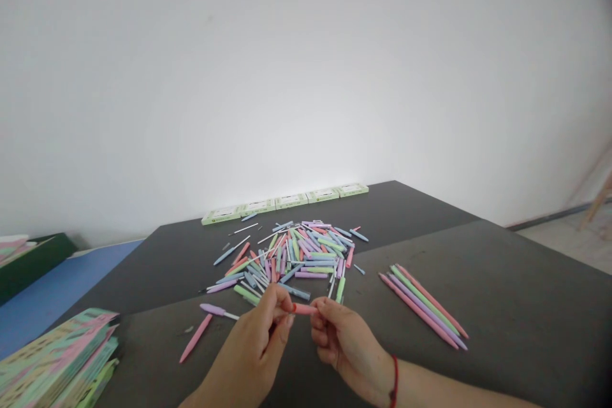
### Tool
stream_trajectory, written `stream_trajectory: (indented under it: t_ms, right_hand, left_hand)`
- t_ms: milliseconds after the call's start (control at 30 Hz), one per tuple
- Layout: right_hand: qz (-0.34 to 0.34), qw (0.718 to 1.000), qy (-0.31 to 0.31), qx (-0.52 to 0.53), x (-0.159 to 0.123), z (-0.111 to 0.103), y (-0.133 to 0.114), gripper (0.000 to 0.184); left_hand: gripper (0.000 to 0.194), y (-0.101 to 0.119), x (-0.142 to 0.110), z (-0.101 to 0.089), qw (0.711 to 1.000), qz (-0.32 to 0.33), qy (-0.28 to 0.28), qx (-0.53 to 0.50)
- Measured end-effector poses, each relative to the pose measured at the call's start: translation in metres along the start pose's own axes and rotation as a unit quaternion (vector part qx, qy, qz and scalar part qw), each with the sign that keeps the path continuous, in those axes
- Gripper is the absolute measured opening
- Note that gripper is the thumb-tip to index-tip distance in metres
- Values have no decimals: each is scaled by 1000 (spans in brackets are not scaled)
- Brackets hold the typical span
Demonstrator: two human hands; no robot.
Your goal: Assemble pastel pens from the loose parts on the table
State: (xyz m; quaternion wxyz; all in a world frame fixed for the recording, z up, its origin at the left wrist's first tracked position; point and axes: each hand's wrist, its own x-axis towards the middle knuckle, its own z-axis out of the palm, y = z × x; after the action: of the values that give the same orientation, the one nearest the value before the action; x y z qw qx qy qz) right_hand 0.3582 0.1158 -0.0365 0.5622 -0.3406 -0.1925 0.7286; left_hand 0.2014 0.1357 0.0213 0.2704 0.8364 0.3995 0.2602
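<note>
Between my two hands is a pink pen part [305, 309] with a red end towards the left. My left hand [258, 338] pinches it near the red end; my right hand [347, 338] grips the other end between thumb and fingers. Just beyond lies a heap of pastel pen parts [310, 252], with barrels, caps and thin white refills mixed together. Left of my left hand lie a pink pen piece [196, 338] and a purple tip piece [213, 310] with a white refill sticking out. Several long pens [423, 309] rest side by side to the right.
A row of flat green-and-white boxes [291, 200] runs along the back edge of the black table [516, 319]. Stacked printed packets [57, 357] sit at the front left, and a dark green box [41, 261] stands on a blue surface [90, 280] beyond them. A white wall rises behind.
</note>
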Motion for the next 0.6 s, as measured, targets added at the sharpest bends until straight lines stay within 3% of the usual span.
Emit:
stream_trajectory:
  t_ms: [333,600]
  right_hand:
    - [-13,999,-6,-32,1,-1,0,24]
    - [83,995,-46,26,-1,-5,7,18]
  left_hand:
    - [19,6,0,-1,1000,-12,18,0]
    - [14,7,1,0,1000,1,11,19]
